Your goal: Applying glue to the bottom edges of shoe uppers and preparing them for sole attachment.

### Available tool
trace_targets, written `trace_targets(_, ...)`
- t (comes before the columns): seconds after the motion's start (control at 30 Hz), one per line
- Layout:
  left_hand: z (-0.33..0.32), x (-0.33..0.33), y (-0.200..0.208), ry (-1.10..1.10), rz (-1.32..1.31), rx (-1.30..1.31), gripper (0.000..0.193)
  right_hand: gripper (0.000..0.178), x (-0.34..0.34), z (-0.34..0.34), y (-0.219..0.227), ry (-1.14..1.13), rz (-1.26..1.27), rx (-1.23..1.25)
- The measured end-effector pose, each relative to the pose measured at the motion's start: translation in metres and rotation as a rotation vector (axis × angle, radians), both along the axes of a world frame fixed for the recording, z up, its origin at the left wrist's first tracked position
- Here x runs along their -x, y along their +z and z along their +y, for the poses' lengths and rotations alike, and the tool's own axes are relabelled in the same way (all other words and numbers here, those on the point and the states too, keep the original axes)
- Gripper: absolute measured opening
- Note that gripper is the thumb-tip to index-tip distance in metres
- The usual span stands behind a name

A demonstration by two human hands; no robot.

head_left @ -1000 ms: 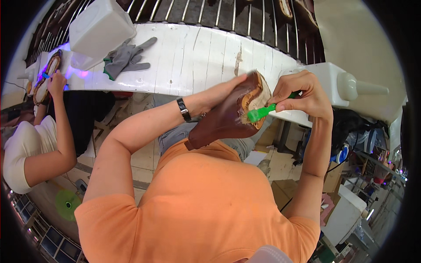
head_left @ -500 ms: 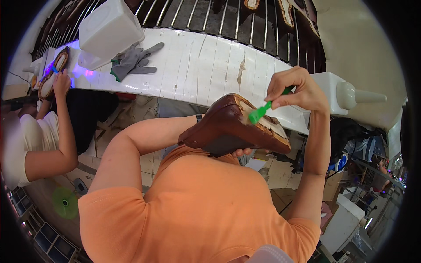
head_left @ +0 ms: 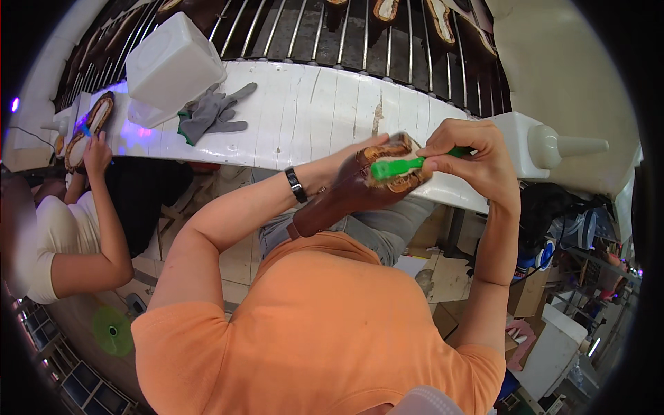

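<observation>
A brown leather shoe upper (head_left: 340, 197), its pale underside and rough glued rim turned up, is tilted in front of my orange shirt. My left hand (head_left: 354, 150) grips it from the far left side; most of its fingers are hidden behind the leather. Between the thumb and fingers of my right hand (head_left: 472, 153) is a small green brush (head_left: 395, 168). The brush head lies over the shoe's underside, close to the rim. Whether its bristles touch there is hard to make out.
Before me runs a white bench (head_left: 304, 114), with a grey glove (head_left: 213, 113), a white plastic container (head_left: 173, 66) and a white nozzle bottle (head_left: 550, 149). Beyond, a roller conveyor (head_left: 315, 34) carries several shoes. At left a co-worker's hand (head_left: 98, 153) works on another shoe (head_left: 90, 128).
The shoe has been turned, its toe swung up and away from me, and my left hand has come out from underneath to its far side. The brush has shifted slightly left.
</observation>
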State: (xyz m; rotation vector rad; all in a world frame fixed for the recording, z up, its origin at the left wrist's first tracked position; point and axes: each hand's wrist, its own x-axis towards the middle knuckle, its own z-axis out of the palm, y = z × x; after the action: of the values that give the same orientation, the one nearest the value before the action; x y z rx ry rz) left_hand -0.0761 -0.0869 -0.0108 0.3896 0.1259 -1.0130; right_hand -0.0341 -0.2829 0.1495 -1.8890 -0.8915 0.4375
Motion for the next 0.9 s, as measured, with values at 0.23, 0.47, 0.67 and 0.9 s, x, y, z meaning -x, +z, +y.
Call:
trace_targets(0.23, 0.029, -0.026, 0.027, 0.166, -0.324, -0.589, 0.06, 0.011, 0.0, 0.005, -0.005, -0.233, -0.232, 0.191)
trace_targets(0.47, 0.059, -0.038, 0.029, 0.171, -0.938, -1.495, 0.064, 0.016, -0.004, -0.035, -0.071, -0.777, -0.283, 0.062)
trace_targets(0.67, 0.076, 0.019, -0.002, 0.272, -1.468, -1.778, 0.105, 0.014, 0.025, -0.039, -0.124, -0.953, 0.067, -0.116)
trace_targets(0.9, 0.065, 0.041, 0.0, 0.038, -1.587, -1.974, 0.128, 0.009, 0.02, 0.003, -0.169, -0.737, 0.412, -0.143)
